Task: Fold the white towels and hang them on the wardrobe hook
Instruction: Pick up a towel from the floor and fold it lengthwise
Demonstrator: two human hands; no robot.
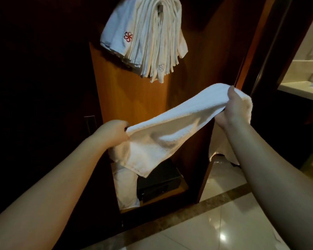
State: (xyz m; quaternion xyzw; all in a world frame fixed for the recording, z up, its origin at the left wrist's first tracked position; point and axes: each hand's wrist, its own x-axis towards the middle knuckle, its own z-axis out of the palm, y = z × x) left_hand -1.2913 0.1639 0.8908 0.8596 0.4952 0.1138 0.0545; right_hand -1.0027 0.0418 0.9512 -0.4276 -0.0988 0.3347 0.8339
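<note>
- A person stands before an open wardrobe (134,98), stretching one white towel (170,130) between both hands.
- The left hand (114,131) pinches the towel's lower end; the right hand (237,109) grasps the higher end, fingers curled around the cloth.
- The towel looks doubled lengthwise, so folding seems nearly finished for this piece.
- Next, it likely needs lifting and draping over the hook (160,8), which already carries a thick bundle of hung towels (148,38), one showing a red emblem.
- On the wardrobe's bottom shelf (181,191) sit a dark box (159,181) and some white fabric (126,188) beside it.
</note>
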